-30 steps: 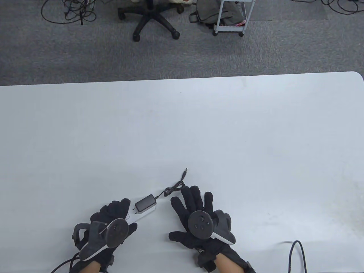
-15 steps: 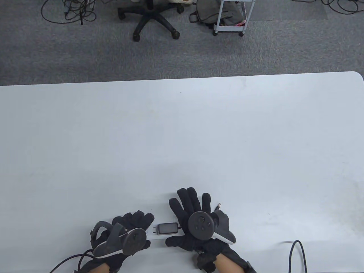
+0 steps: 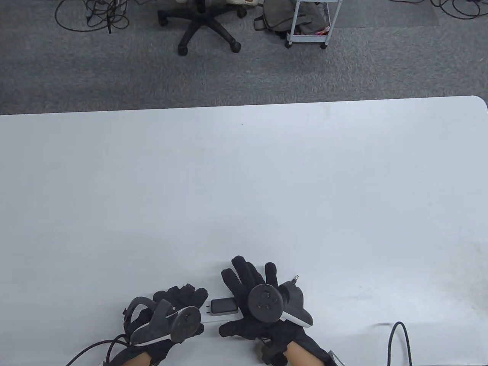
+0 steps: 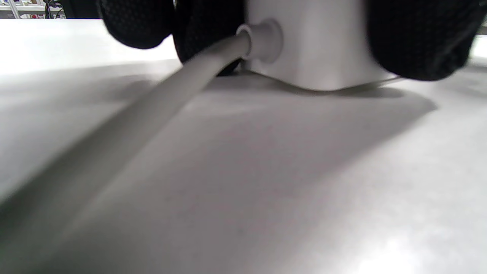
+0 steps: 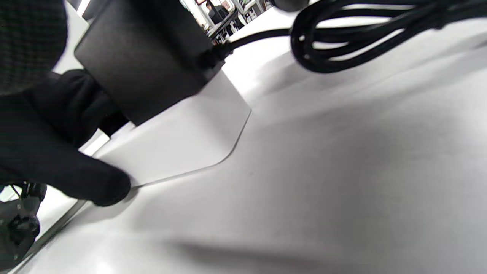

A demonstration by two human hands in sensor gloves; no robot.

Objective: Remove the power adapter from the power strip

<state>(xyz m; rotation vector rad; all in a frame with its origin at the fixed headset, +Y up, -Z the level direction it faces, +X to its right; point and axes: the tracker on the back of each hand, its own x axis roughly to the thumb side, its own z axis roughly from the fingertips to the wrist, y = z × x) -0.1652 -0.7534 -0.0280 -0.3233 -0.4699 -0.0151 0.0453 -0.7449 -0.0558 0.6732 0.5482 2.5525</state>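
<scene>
A black power adapter (image 3: 223, 306) lies on top of a white power strip (image 3: 209, 319) near the table's front edge, with two prongs showing at its left end. My left hand (image 3: 181, 297) grips the strip's cord end; in the left wrist view gloved fingers (image 4: 414, 38) hold both sides of the strip (image 4: 315, 49). My right hand (image 3: 244, 282) lies spread over the adapter's right end and its coiled cord (image 5: 342, 38). Its thumb (image 5: 76, 179) touches the strip's edge (image 5: 182, 140) beside the adapter (image 5: 148, 57). The cord's barrel plug (image 3: 294, 279) sticks out beyond the right hand.
The strip's white cord (image 4: 190, 76) runs back toward me. A black cable (image 3: 396, 339) loops over the table's front edge at right. An office chair (image 3: 202, 26) and a wheeled cart (image 3: 309, 23) stand on the carpet beyond the far edge.
The strip with the adapter has turned from diagonal to level and come nearer the front edge. The right hand moved over the cord; the barrel plug swung to its right.
</scene>
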